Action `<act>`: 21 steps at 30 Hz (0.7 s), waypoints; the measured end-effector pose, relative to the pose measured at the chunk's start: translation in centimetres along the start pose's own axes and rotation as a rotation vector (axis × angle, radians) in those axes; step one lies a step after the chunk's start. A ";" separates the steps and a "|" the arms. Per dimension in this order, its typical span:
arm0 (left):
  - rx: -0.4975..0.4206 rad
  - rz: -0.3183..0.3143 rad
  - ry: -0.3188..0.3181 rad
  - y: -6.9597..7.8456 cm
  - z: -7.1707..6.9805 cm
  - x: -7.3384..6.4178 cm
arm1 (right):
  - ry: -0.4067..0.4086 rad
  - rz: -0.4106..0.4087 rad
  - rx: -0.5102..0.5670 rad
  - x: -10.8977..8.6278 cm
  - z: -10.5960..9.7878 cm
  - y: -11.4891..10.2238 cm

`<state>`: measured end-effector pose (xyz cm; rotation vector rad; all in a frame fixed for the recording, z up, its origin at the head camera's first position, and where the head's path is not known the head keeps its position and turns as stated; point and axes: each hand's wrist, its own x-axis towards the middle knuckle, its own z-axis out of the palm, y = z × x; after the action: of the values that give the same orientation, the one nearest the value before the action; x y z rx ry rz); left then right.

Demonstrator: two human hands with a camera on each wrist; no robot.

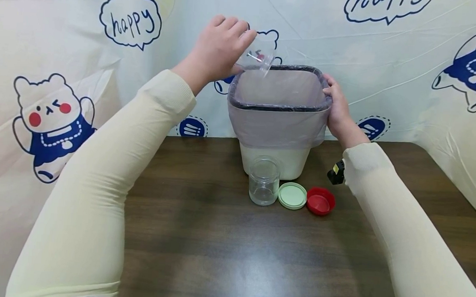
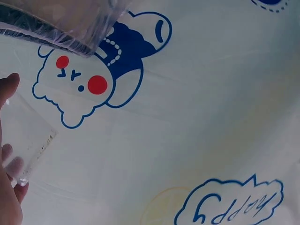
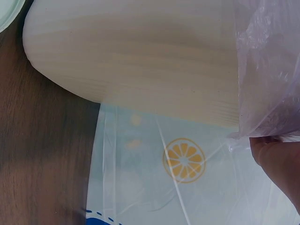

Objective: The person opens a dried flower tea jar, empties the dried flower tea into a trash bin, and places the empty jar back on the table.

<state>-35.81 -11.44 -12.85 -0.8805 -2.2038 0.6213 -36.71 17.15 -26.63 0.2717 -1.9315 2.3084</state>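
Observation:
In the head view my left hand (image 1: pixel 223 47) grips a clear, see-through jar (image 1: pixel 263 63), tipped with its mouth toward the opening of the trash bin (image 1: pixel 276 162). In the left wrist view the fingers (image 2: pixel 9 86) lie around the clear jar (image 2: pixel 30 136), with some dark specks near its edge. A pale translucent bag (image 1: pixel 278 128) lines the bin and folds over its dark rim. My right hand (image 1: pixel 338 107) holds the bin's right rim through the bag. In the right wrist view that hand (image 3: pixel 281 164) lies against the liner (image 3: pixel 269 61).
Close in front of the bin stand an open glass jar (image 1: pixel 264 186), a pale green lid (image 1: pixel 292 196) and a red cap (image 1: pixel 321 201) on the brown wooden table (image 1: pixel 215 247). A printed cloth (image 1: pixel 213 10) hangs right behind the bin.

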 end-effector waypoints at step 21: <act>-0.654 -0.624 -0.029 0.2 0.4 -2.1 | 0.006 -0.002 0.018 0.1 0.1 -0.1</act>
<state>-34.85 -12.91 -14.11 -0.4131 -2.5576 -0.4065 -36.75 17.10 -26.50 0.2679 -1.9080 2.3235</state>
